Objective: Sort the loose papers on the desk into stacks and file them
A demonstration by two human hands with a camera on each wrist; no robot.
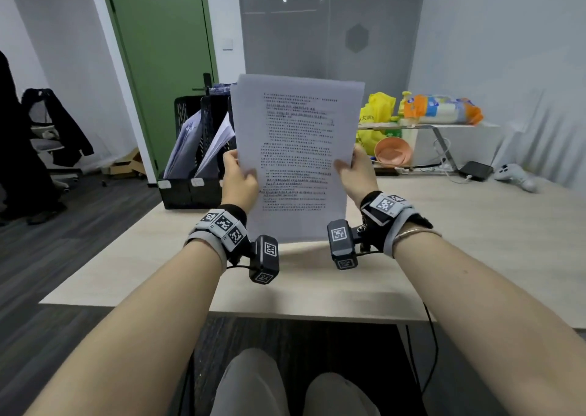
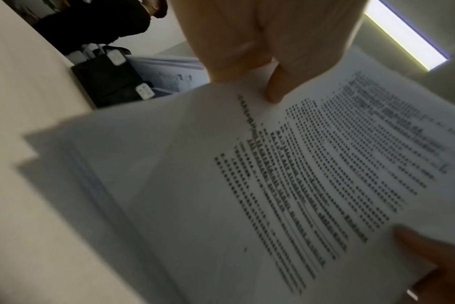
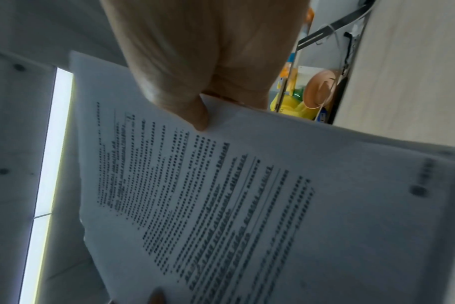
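I hold a stack of printed white papers point(image 1: 296, 149) upright above the light wooden desk point(image 1: 459, 241), its bottom edge near the desktop. My left hand point(image 1: 237, 177) pinches the stack's left edge, thumb in front. My right hand point(image 1: 356, 171) pinches the right edge the same way. In the left wrist view the papers point(image 2: 273, 185) show several sheet edges, with my left hand point(image 2: 260, 61) pinching them. In the right wrist view my right hand point(image 3: 195, 82) pinches the papers point(image 3: 247, 195). A black mesh file holder point(image 1: 196, 162) with sheets in its slots stands at the desk's back left.
A side table point(image 1: 444, 126) behind the desk carries a yellow bag point(image 1: 379, 111) and a packet point(image 1: 440, 109); an orange bowl point(image 1: 393, 150) sits below it. A white game controller point(image 1: 515, 176) and a black box point(image 1: 475, 170) lie at the desk's far right. An office chair point(image 1: 47, 136) stands left.
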